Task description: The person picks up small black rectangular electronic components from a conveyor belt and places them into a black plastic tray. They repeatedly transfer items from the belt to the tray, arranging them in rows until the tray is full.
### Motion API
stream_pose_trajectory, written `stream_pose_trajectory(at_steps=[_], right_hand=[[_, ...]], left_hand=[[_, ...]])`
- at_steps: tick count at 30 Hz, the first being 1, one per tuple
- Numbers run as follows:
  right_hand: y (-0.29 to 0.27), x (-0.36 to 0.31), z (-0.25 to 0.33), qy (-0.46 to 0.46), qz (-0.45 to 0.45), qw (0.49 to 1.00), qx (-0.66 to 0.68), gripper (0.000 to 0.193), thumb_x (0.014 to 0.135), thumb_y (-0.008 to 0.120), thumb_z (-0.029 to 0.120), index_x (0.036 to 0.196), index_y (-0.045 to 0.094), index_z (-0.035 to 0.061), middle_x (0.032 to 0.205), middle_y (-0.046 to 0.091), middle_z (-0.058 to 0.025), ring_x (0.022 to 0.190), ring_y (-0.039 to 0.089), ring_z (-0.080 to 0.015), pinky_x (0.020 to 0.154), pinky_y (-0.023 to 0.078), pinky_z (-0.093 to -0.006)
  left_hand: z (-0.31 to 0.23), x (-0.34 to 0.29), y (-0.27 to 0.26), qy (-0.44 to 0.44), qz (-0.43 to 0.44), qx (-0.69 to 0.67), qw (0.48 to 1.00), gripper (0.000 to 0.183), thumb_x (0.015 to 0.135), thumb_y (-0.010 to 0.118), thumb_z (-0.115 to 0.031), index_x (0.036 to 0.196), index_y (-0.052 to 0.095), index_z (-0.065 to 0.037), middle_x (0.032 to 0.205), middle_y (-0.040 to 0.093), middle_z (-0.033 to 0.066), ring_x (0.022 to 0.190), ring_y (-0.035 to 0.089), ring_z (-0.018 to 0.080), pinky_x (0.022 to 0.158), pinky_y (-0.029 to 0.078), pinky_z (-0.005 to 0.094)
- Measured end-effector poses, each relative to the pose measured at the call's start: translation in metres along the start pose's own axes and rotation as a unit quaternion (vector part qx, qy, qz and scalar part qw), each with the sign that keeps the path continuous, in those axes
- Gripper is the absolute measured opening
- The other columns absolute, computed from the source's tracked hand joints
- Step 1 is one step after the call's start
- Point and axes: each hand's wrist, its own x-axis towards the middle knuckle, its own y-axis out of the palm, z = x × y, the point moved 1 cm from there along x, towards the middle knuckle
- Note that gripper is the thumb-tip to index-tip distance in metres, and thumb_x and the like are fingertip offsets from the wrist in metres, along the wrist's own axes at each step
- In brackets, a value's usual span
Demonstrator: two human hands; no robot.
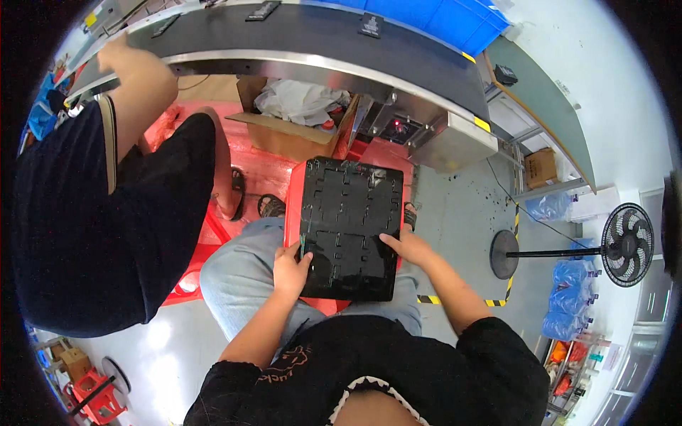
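A glossy black plastic tray (352,227) with moulded ridges and recesses lies in front of me, between my knees. Red surface (293,206) shows beneath its left side, though I cannot make out the whole shape below. My left hand (290,271) grips the tray's left edge near its lower corner, thumb on top and the other fingers partly hidden. On the opposite edge, my right hand (406,246) holds the tray with its thumb over the top, its fingers mostly hidden at the side.
Beyond the tray runs a dark conveyor belt (312,35) carrying several flat black pieces, with a blue crate (447,25) behind. Below stands an open cardboard box (284,135). A co-worker (92,220) sits at my left, arm over the belt. A standing fan (626,245) is at right.
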Motion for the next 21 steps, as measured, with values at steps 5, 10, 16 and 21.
stream_pose_trajectory(at_steps=[5, 10, 16, 21], right_hand=[[-0.158, -0.049, 0.106, -0.381, 0.047, 0.921, -0.067, 0.053, 0.092, 0.057, 0.044, 0.125, 0.056, 0.0027, 0.119, 0.061, -0.0153, 0.109, 0.059, -0.0245, 0.094, 0.046, -0.0371], [-0.287, -0.019, 0.183, -0.515, -0.389, 0.761, -0.071, 0.058, 0.073, 0.069, 0.015, 0.128, 0.051, 0.0096, 0.129, 0.049, -0.0106, 0.124, 0.045, -0.0257, 0.101, 0.040, -0.0389], [-0.364, 0.123, 0.179, -0.313, -0.352, 0.856, -0.211, 0.098, 0.057, 0.071, 0.024, 0.145, 0.033, 0.0073, 0.146, 0.031, -0.0267, 0.132, 0.036, -0.0360, 0.109, 0.032, -0.0386], [-0.378, 0.114, 0.169, -0.244, -0.228, 0.925, -0.180, 0.092, 0.055, 0.070, 0.028, 0.137, 0.042, -0.0028, 0.131, 0.048, -0.0239, 0.119, 0.049, -0.0351, 0.100, 0.041, -0.0360]], left_hand=[[0.012, -0.009, -0.006, -0.022, -0.005, 0.033, 0.999, 0.036, 0.079, 0.070, -0.019, 0.109, 0.062, 0.000, 0.095, 0.058, 0.0224, 0.091, 0.058, 0.0376, 0.082, 0.047, 0.0429], [0.011, -0.015, -0.002, -0.015, -0.004, 0.026, 1.000, 0.036, 0.080, 0.070, -0.021, 0.106, 0.061, 0.002, 0.097, 0.058, 0.0202, 0.086, 0.059, 0.0337, 0.077, 0.049, 0.0414], [0.028, -0.010, -0.006, -0.032, 0.060, -0.025, 0.997, 0.035, 0.079, 0.072, -0.022, 0.099, 0.059, 0.003, 0.084, 0.064, 0.0177, 0.076, 0.064, 0.0294, 0.070, 0.052, 0.0380], [-0.002, 0.024, -0.042, -0.039, 0.300, 0.131, 0.944, 0.035, 0.080, 0.069, -0.026, 0.100, 0.059, 0.001, 0.090, 0.066, 0.0185, 0.077, 0.065, 0.0307, 0.069, 0.051, 0.0402]])
